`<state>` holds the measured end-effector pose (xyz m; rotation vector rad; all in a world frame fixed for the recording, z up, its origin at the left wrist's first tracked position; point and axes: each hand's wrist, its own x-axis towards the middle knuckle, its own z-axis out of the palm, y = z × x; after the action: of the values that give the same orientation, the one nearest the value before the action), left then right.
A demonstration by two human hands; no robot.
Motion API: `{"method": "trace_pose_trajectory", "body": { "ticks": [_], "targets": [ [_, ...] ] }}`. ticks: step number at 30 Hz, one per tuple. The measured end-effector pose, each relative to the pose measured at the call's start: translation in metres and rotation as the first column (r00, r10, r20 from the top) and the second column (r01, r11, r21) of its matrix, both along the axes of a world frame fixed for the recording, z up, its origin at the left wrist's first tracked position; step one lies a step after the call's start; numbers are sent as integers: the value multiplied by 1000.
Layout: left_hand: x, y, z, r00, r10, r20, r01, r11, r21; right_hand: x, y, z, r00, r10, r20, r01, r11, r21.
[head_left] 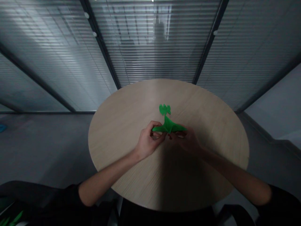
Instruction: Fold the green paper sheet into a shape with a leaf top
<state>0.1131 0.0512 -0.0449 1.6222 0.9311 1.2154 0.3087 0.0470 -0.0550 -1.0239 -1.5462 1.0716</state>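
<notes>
Between my two hands is a green folded paper piece, with one point standing up and a wing spreading to each side. My left hand grips its left wing, the fingers curled around the edge. On the other side my right hand, in shadow, is closed on the right wing near the centre fold. Both thumbs come close together below the middle of the paper. Just beyond the paper's upper point, small green leaf-shaped pieces lie on the table.
The round wooden table fills the middle of the view, its right front part in shadow. Behind it stand glass panels with blinds in dark frames. Green leaves show at the lower left, and a blue object lies on the floor.
</notes>
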Motion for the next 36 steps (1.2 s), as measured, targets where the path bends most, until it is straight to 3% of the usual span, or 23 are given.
{"method": "trace_pose_trajectory", "body": {
  "ticks": [9, 13, 17, 21, 25, 32, 36],
  "targets": [
    [-6, -1, -4, 986, 33, -164, 3, 977, 213, 4, -4, 7, 977, -28, 213, -31, 963, 269],
    [-11, 0, -3, 968, 67, -243, 22, 938, 347, 7, -5, 11, 950, -44, 308, -73, 931, 357],
    [-13, 0, 0, 955, 77, -288, 41, 923, 383, 8, -6, 12, 932, -52, 360, -106, 909, 404],
    [-11, -2, 1, 956, 27, -291, 79, 935, 346, 10, -4, 8, 929, -75, 362, -91, 902, 422],
    [-8, -3, -3, 974, -48, -223, 101, 968, 229, 11, -2, 6, 920, -86, 381, -80, 914, 399],
    [-3, -1, -4, 987, 20, -162, 11, 982, 189, 9, -4, 6, 902, -95, 421, -81, 920, 383],
    [-1, 0, -1, 998, -36, -54, 38, 999, 37, 7, -4, 6, 931, -74, 358, -70, 925, 374]
  ]
}}
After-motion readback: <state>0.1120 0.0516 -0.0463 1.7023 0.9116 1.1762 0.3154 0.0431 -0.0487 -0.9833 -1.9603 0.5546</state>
